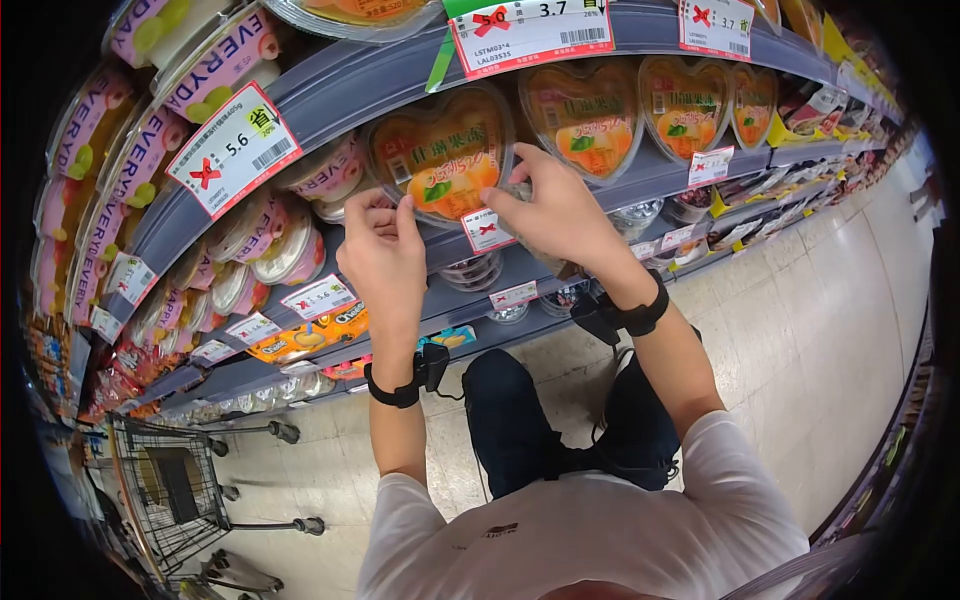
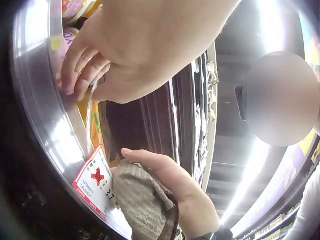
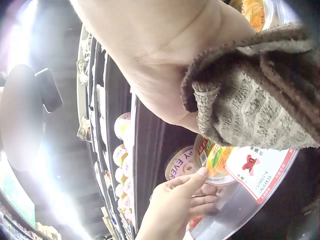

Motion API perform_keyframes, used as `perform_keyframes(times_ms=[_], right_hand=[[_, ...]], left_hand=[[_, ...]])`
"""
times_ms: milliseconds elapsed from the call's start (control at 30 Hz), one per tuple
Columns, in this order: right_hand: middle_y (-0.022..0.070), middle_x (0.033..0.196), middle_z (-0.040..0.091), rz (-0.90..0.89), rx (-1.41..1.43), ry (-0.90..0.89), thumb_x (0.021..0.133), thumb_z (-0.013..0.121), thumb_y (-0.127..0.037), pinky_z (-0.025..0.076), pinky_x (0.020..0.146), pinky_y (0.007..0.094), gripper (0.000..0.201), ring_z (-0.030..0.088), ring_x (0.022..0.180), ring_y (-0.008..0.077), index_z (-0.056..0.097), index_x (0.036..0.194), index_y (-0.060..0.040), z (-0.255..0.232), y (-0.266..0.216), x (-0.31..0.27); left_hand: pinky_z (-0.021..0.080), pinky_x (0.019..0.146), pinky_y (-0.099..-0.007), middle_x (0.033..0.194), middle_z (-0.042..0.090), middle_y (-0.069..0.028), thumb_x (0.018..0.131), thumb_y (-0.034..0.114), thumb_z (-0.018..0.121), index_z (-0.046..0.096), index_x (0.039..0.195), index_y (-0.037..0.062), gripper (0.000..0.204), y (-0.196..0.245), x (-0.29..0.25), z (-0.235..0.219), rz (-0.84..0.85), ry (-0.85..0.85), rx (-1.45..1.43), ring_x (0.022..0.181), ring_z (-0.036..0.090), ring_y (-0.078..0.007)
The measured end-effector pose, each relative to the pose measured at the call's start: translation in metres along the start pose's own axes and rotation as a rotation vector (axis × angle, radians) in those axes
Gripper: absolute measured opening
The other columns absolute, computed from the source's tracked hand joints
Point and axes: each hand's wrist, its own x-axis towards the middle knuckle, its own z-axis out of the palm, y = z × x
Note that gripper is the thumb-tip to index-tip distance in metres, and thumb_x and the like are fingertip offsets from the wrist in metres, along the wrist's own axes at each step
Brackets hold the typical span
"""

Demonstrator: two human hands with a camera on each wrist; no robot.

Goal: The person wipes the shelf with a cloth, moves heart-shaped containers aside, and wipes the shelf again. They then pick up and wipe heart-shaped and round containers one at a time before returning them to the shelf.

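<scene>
A heart-shaped fruit jelly pack (image 1: 440,160) with an orange printed lid stands tilted up at the front of the shelf in the head view. At its lower left edge my left hand (image 1: 383,250) pinches the rim between thumb and curled fingers. My right hand (image 1: 560,205) is at the pack's right side, its thumb and index finger by the edge. A grey-brown cloth (image 3: 255,95) is gripped in that right hand, hanging below the palm. Just under the pack, a price tag (image 1: 487,232) sits on the shelf edge.
More heart-shaped packs (image 1: 583,120) line the shelf to the right. Stacked pink-and-white cups (image 1: 265,230) fill the left. A large price tag (image 1: 235,150) projects from the upper shelf edge (image 1: 350,95). A shopping cart (image 1: 175,490) stands on the floor behind at left.
</scene>
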Motion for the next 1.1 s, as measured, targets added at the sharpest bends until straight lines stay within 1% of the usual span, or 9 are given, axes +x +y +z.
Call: perform_keyframes(times_ms=[100, 167, 300, 467, 500, 667, 833, 900, 1100], right_hand=[[0.0278, 0.097, 0.067, 0.056, 0.023, -0.069, 0.084, 0.074, -0.03, 0.052, 0.081, 0.0425, 0.057, 0.067, 0.093, 0.0422, 0.058, 0.117, 0.0144, -0.002, -0.002, 0.003], [0.0174, 0.103, 0.068, 0.084, -0.065, -0.065, 0.085, 0.078, -0.038, 0.053, 0.082, 0.0354, 0.077, 0.068, 0.091, 0.0259, 0.053, 0.137, 0.013, 0.0, 0.003, 0.003], [0.0163, 0.103, 0.068, 0.078, -0.029, -0.024, 0.086, 0.078, -0.038, 0.052, 0.083, 0.0348, 0.077, 0.068, 0.092, 0.0255, 0.053, 0.137, 0.0131, 0.005, 0.008, 0.002], [0.0233, 0.099, 0.068, 0.097, 0.024, -0.027, 0.085, 0.077, -0.037, 0.053, 0.082, 0.0384, 0.071, 0.069, 0.091, 0.0323, 0.056, 0.13, 0.0146, 0.003, 0.004, -0.001], [0.0233, 0.099, 0.068, 0.093, 0.027, -0.036, 0.085, 0.077, -0.037, 0.053, 0.082, 0.0384, 0.071, 0.069, 0.091, 0.0323, 0.056, 0.13, 0.0146, 0.004, 0.008, -0.001], [0.0137, 0.108, 0.068, 0.098, 0.287, 0.016, 0.089, 0.075, -0.031, 0.052, 0.085, 0.034, 0.066, 0.068, 0.093, 0.023, 0.055, 0.134, 0.012, 0.013, 0.036, 0.005], [0.0093, 0.111, 0.066, 0.177, 0.584, 0.021, 0.09, 0.073, -0.023, 0.051, 0.085, 0.029, 0.062, 0.065, 0.095, 0.0153, 0.053, 0.137, 0.0118, 0.006, 0.016, 0.0], [0.0089, 0.111, 0.066, 0.211, 0.663, 0.011, 0.09, 0.073, -0.021, 0.05, 0.085, 0.0276, 0.062, 0.064, 0.094, 0.0136, 0.053, 0.138, 0.0124, 0.008, 0.016, -0.002], [0.0054, 0.094, 0.069, 0.174, 0.589, 0.005, 0.092, 0.071, -0.017, 0.049, 0.081, 0.0252, 0.065, 0.063, 0.09, 0.0098, 0.046, 0.143, 0.014, 0.009, 0.021, -0.005]], left_hand=[[0.053, 0.061, -0.0266, 0.07, 0.072, -0.0116, 0.092, 0.014, 0.077, 0.065, 0.098, -0.0035, 0.022, 0.0, 0.002, 0.002, -0.012, 0.0, -0.023, 0.061, 0.07, -0.015], [0.053, 0.061, -0.0265, 0.07, 0.072, -0.0114, 0.092, 0.014, 0.077, 0.065, 0.096, -0.0038, 0.021, 0.002, 0.002, 0.0, -0.026, -0.001, -0.032, 0.061, 0.07, -0.0147], [0.053, 0.061, -0.0264, 0.069, 0.072, -0.0112, 0.095, 0.016, 0.073, 0.068, 0.088, -0.0056, 0.024, 0.001, 0.003, 0.0, -0.085, -0.059, -0.057, 0.062, 0.069, -0.0139], [0.054, 0.062, -0.0265, 0.071, 0.073, -0.0127, 0.097, 0.019, 0.071, 0.07, 0.088, -0.0077, 0.029, 0.001, 0.002, 0.0, -0.098, -0.088, -0.055, 0.063, 0.071, -0.0146], [0.054, 0.059, -0.0314, 0.068, 0.071, -0.0159, 0.095, 0.016, 0.071, 0.069, 0.086, -0.0056, 0.024, -0.001, 0.001, 0.002, -0.08, -0.059, -0.086, 0.059, 0.071, -0.0214], [0.054, 0.059, -0.0313, 0.068, 0.071, -0.0154, 0.096, 0.015, 0.069, 0.068, 0.085, -0.0062, 0.024, -0.001, 0.001, 0.004, -0.107, -0.089, -0.112, 0.06, 0.072, -0.0222], [0.054, 0.06, -0.0315, 0.069, 0.073, -0.0161, 0.099, 0.014, 0.066, 0.067, 0.084, -0.0069, 0.026, -0.003, -0.003, 0.008, -0.175, -0.152, -0.157, 0.062, 0.074, -0.0242], [0.047, 0.055, -0.0251, 0.07, 0.073, -0.0094, 0.102, 0.018, 0.064, 0.071, 0.089, -0.0068, 0.029, -0.004, -0.004, 0.008, -0.126, -0.149, -0.137, 0.057, 0.063, -0.0088], [0.048, 0.055, -0.0245, 0.07, 0.074, -0.0093, 0.101, 0.019, 0.065, 0.072, 0.091, -0.007, 0.028, -0.006, -0.001, 0.008, -0.15, -0.178, -0.11, 0.058, 0.064, -0.0086]])
